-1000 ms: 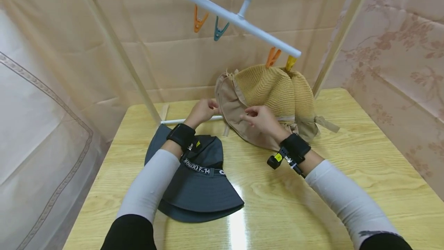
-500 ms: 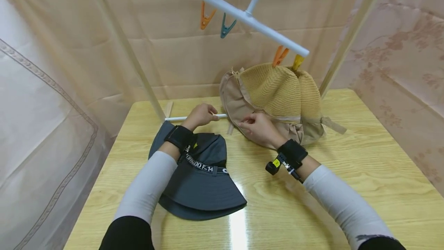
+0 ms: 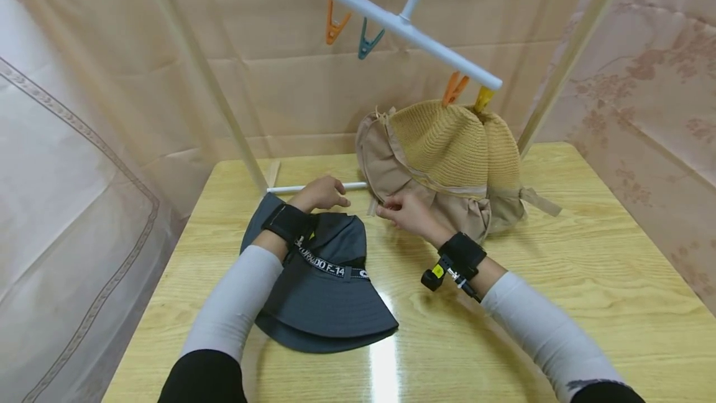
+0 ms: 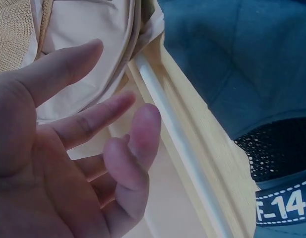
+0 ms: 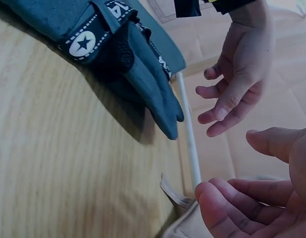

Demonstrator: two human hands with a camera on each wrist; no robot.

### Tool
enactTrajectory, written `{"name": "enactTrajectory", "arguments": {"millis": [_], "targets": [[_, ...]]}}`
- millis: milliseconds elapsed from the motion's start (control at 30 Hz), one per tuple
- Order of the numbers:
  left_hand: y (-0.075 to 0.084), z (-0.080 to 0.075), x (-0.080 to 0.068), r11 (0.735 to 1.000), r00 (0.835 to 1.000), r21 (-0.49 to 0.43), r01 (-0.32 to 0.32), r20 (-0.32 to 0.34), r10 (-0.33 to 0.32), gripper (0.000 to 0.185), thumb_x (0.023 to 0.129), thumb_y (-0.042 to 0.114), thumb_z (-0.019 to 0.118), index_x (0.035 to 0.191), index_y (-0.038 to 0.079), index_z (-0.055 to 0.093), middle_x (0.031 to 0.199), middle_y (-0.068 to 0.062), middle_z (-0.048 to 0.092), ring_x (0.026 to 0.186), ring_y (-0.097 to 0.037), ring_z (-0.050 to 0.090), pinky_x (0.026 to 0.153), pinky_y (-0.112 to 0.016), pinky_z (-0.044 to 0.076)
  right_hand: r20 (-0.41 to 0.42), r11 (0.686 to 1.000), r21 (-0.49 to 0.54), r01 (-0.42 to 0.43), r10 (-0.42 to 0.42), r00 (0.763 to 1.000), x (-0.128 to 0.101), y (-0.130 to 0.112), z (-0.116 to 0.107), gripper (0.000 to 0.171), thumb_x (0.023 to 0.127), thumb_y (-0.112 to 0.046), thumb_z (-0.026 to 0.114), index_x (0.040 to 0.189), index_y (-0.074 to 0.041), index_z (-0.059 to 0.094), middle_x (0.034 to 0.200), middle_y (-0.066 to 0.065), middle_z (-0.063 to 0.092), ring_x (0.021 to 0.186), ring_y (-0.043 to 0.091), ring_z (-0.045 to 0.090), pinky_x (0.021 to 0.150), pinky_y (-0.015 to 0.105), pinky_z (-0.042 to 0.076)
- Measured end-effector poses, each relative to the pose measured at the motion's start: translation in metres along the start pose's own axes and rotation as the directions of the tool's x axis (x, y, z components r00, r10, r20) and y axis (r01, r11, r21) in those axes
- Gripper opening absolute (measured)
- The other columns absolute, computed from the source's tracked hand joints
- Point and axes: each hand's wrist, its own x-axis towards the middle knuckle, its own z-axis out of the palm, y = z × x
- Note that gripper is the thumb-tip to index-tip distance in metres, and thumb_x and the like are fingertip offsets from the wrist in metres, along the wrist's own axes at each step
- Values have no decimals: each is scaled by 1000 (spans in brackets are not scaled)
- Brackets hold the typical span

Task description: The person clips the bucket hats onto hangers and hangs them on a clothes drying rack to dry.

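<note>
A tan straw hat with a beige cloth brim (image 3: 442, 148) hangs from orange and yellow clips on a white bar, its lower edge near the table. My left hand (image 3: 334, 194) hovers open over the rack's white base rod (image 4: 177, 144), just beyond a grey bucket hat (image 3: 324, 278) lying flat under my left forearm. The fingers (image 4: 118, 144) are relaxed and hold nothing. My right hand (image 3: 390, 209) sits at the beige brim's lower left edge, beside a dangling strap (image 5: 173, 193). Its thumb and fingers (image 5: 227, 208) are apart, gripping nothing.
The wooden rack's slanted legs (image 3: 209, 92) stand at the back of the yellow wooden table (image 3: 559, 278). An orange clip (image 3: 335, 25) and a teal clip (image 3: 369, 42) hang unused on the white bar. Fabric sheets enclose the table on three sides.
Both hands have come down from the beige brim toward the table. The left hand let go and drew back to the grey hat; the right slid to the brim's lower edge.
</note>
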Motion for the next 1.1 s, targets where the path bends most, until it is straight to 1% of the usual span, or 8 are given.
{"name": "enactTrajectory", "arguments": {"millis": [167,300,433,567,733,800,967,1100], "targets": [[-7,2,-2,1000,1000,8,2,-1,-2,47,93,28,65,130,-1,59,128,-20,62,107,-31,63,98,-40,48,15,999,26,-41,41,999,0,0,6,32,95,-17,63,114,8,64,98,25,66,89,43,67,66,32,54],[-13,4,-7,999,1000,-27,18,1,-18,47,93,27,65,130,-2,59,120,-20,66,94,-27,67,83,-35,52,30,998,19,-56,55,998,0,-1,11,36,95,-19,64,117,10,63,100,27,66,87,40,67,66,29,54],[-17,6,-10,999,999,-40,30,11,-30,48,93,28,64,130,-1,59,110,-18,69,82,-22,66,68,-28,50,34,998,12,-60,59,998,1,-1,16,34,94,-20,65,113,9,65,94,26,67,77,33,67,60,23,48],[-21,9,-12,1000,1000,-15,28,9,-28,48,93,30,64,130,0,59,102,-16,70,75,-18,62,66,-27,48,32,997,1,-83,83,996,-1,1,21,35,94,-22,66,114,6,66,91,24,68,75,29,65,58,22,43],[-25,13,-13,999,999,-29,39,25,-39,50,92,29,65,131,-1,58,87,-12,68,65,-13,57,64,-26,46,35,995,-23,-99,99,994,-3,3,30,39,93,-25,66,117,6,64,88,19,69,74,25,66,59,22,44],[-26,14,-14,998,999,-49,45,29,-43,50,92,29,65,130,-2,58,88,-12,67,65,-13,56,63,-25,45,39,995,-24,-99,100,994,-4,3,33,41,93,-25,66,117,8,63,89,18,70,73,22,66,59,22,45],[-28,15,-18,997,998,-52,63,19,-62,50,92,29,65,130,-2,58,105,-16,68,73,-18,61,65,-27,47,44,993,-17,-113,113,993,-5,-1,42,42,92,-25,68,116,9,64,88,19,70,71,20,65,57,21,45],[-29,13,-20,996,997,-48,71,13,-70,49,92,29,66,129,-2,59,107,-16,68,73,-19,61,63,-28,47,30,992,-19,-127,128,991,-4,0,46,40,91,-25,70,113,8,66,81,16,71,66,16,63,55,21,45]]}}
